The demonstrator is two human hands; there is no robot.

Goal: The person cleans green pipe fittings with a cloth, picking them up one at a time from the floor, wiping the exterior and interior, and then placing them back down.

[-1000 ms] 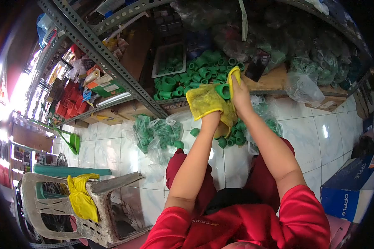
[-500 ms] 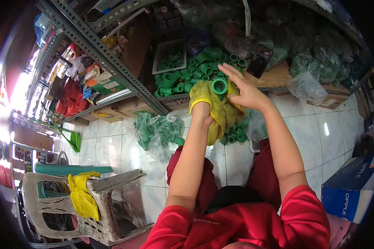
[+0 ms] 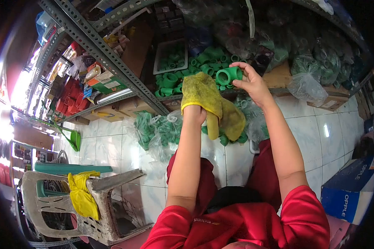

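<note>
A dirty yellow cloth [image 3: 201, 89] covers my left hand [image 3: 197, 113] and drapes down on its right side. Most of that hand's fingers are hidden beneath the fabric. To the right, my right hand [image 3: 253, 84] grips a green plastic pipe fitting [image 3: 224, 77] between thumb and fingers, with its round opening turned toward me. The fitting is apart from the cloth. Just behind both hands, loose green fittings [image 3: 169, 79] lie heaped on a low shelf.
A white tray [image 3: 156, 62] of smaller fittings stands on the shelf. Bagged green fittings [image 3: 147, 128] lie on the tiled floor [image 3: 131, 155]. At left is a worn plastic chair [image 3: 50, 205] with yellow cloth [image 3: 83, 195]; at right, a blue box [image 3: 347, 189]. A metal post [image 3: 108, 62] rises at left.
My right hand has closed on the green fitting, which was against the cloth in my left hand, and moved it right. The cloth now hangs over my left hand without the fitting.
</note>
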